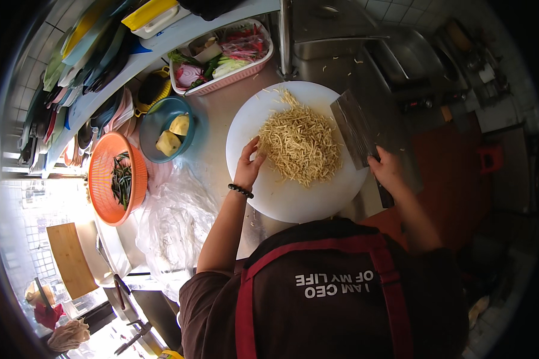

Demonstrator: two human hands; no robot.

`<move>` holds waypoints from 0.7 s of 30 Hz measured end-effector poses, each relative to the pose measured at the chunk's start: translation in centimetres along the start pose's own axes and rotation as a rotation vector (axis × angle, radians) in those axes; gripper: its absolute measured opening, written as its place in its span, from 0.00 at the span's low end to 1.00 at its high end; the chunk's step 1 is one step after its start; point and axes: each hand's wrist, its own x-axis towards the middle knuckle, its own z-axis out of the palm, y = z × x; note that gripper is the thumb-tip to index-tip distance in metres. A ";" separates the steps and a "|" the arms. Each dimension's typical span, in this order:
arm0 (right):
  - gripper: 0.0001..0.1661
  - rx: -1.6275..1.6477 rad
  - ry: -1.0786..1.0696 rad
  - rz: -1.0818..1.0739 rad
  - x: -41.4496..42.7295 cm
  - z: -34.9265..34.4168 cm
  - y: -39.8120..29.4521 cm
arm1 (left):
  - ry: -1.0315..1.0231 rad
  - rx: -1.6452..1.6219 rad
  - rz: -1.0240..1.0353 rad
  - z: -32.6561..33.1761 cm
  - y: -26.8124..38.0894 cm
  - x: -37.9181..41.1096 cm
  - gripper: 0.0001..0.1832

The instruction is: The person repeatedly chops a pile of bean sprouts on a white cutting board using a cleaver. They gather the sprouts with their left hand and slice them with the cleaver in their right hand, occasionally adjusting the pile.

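A heap of thin pale shreds (pixel 303 141) lies on a round white cutting board (pixel 251 188). My left hand (pixel 249 164) touches the heap's left edge, fingers slightly apart, a dark bead bracelet on the wrist. My right hand (pixel 385 169) is closed around a cleaver near where its dark handle meets the blade. The cleaver's broad blade (pixel 352 128) stands over the board's right edge, beside the heap and apart from it. To the left, a blue-green bowl (pixel 188 148) holds peeled yellow potatoes or similar pieces (pixel 168 142).
An orange colander (pixel 101 179) with dark green strips stands left, beside a crumpled clear plastic bag (pixel 175 224). Behind the board are a vegetable basket (pixel 233 80) and a metal post (pixel 286 40). Metal pans (pixel 404 58) stand at the back right.
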 end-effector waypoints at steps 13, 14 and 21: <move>0.13 0.087 -0.011 -0.047 1.0 4.8 -2.2 | 0.075 0.258 0.057 10.4 -2.6 -0.8 0.35; 0.13 0.024 0.007 -0.075 1.2 4.6 -2.6 | 0.079 0.283 0.089 10.9 -2.6 -0.9 0.35; 0.15 -0.229 0.164 -0.256 0.4 1.5 -4.4 | -0.035 0.517 0.342 8.3 2.4 -2.0 0.21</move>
